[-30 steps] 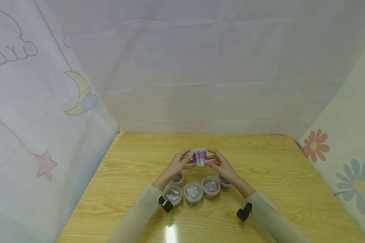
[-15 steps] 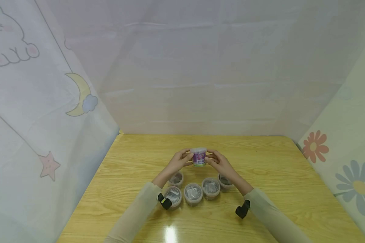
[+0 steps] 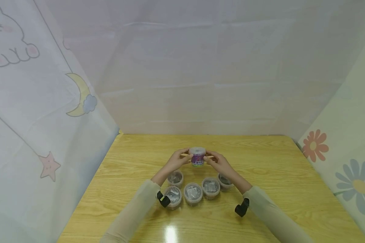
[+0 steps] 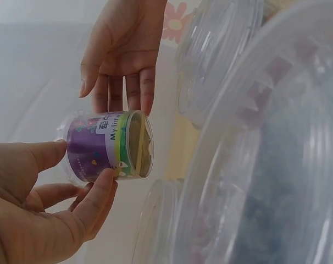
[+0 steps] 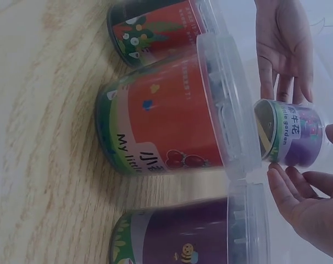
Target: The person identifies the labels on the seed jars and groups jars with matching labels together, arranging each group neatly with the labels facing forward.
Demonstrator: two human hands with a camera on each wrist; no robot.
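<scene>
Purple tub point(image 3: 197, 159) is held up off the table point(image 3: 292, 189), between the two hands, just beyond the other tubs. Lid point(image 3: 197, 150) on, label point(image 4: 89, 146) facing the person; looks near upright, can't rule out slight tilt. Left hand point(image 3: 175, 162) is pinching it: thumb point(image 4: 50, 154) up by the lid end, fingers lower on the wall. Right hand point(image 3: 220, 164) grips the opposite side, thumb and fingers spread the same way; exact contact of each fingertip is partly hidden. Good setup, two-sided and balanced. To do it well: match pressure left and right, since the wall looks thin and clear and would probably flex; hold by the wall, not by the lid rim, in case the lid pops; leave the base point(image 4: 141, 144) free of fingers. Turn slowly if turning, one hand steadying while the other regrips. Five other tubs point(image 3: 193, 193) stand nearer the person, some beneath the arms. Left wrist camera point(image 3: 163, 199) overlaps the near-left tub point(image 3: 174, 195) in the head view, contact unclear, so mind that clearance. Right wrist camera point(image 3: 242, 207) has more room.
</scene>
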